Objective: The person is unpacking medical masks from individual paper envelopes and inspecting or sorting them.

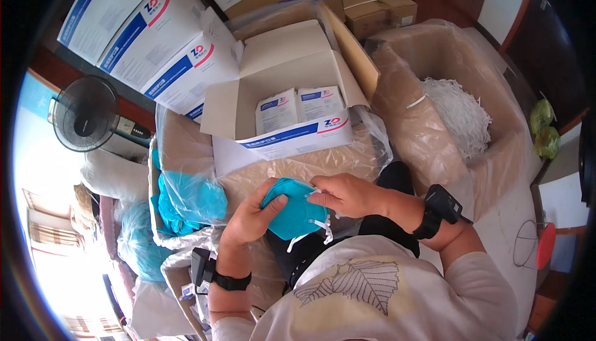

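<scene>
A teal cup-shaped face mask [290, 215] is held in front of my body, with white straps [310, 235] dangling from its lower edge. My left hand [254, 210] grips its left side, thumb lying on the teal surface. At the upper right edge my right hand [347, 194] pinches the mask or a white strap; which of the two is hard to make out. Just beyond my hands stands an open white box [292, 145] with a blue stripe. Inside it, two white packs [277, 111] stand side by side.
White boxes [155, 37] are stacked at the far left, near a black fan [85, 114]. More teal masks [186, 198] fill a plastic-lined container at left. On the right, a lined carton [428, 136] holds a heap of white straps [456, 114]. A red round stool [546, 246] stands farther right.
</scene>
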`<state>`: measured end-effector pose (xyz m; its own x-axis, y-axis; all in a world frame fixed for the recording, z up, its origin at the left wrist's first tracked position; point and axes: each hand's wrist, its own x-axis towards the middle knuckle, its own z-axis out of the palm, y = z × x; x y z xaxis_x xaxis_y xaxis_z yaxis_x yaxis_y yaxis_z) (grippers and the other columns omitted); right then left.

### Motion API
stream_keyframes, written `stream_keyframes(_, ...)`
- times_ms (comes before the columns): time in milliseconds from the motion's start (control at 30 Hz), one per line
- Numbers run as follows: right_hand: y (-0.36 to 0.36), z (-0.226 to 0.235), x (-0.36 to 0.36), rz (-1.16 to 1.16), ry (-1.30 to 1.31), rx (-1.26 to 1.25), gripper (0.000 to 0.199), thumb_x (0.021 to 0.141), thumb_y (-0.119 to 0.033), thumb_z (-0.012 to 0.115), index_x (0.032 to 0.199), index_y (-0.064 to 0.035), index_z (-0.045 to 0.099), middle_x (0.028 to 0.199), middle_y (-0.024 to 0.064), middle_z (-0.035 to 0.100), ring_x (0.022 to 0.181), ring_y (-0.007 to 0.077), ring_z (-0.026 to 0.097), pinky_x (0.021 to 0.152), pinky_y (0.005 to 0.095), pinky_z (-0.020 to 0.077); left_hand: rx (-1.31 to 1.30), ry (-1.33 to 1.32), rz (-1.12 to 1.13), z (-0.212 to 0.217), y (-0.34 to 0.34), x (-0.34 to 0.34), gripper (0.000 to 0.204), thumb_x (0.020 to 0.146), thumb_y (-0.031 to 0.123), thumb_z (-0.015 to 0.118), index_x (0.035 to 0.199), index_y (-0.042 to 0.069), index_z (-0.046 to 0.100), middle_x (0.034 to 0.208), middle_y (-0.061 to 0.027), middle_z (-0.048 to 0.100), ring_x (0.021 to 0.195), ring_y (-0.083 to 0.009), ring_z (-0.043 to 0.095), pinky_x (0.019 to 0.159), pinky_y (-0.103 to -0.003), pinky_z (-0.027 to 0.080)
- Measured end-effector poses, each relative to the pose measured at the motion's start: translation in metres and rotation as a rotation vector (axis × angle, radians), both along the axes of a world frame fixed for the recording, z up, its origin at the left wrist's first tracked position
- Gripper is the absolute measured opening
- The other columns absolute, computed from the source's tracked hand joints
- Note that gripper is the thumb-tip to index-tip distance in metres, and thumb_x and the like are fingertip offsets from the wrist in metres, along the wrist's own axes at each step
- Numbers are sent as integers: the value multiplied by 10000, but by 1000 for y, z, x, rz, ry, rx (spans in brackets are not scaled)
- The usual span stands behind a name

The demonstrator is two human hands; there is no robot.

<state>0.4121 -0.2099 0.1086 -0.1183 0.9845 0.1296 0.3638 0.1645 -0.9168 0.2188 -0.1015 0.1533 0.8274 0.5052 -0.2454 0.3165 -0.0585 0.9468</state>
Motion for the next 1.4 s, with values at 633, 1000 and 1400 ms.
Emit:
stream_keyframes(633,19,-43,-49,298,567,-346,333,921,-334,411,1017,-25,492,874,-5,515,794,81,444,722,247,391,513,11,271,-39,17,28,215,859,198,518,876,3,608,735,-92,610,695,-117,542,645,-268,435)
stream_keyframes(1000,3,-44,-63,358,799,-556,263,933,-238,387,996,-2,482,729,14,517,664,94,520,670,232,428,878,61,428,0,64,-2,241,800,295,581,851,65,631,721,-114,606,656,-288,583,590,-340,449)
stream_keyframes(1400,8,-27,-33,367,232,-560,199,904,-192,441,955,-26,537,667,-19,474,564,76,450,562,221,407,442,201,-352,-62,-6,-33,767,659,630,576,1235,143,439,779,-162,621,790,-312,606,675,-394,452)
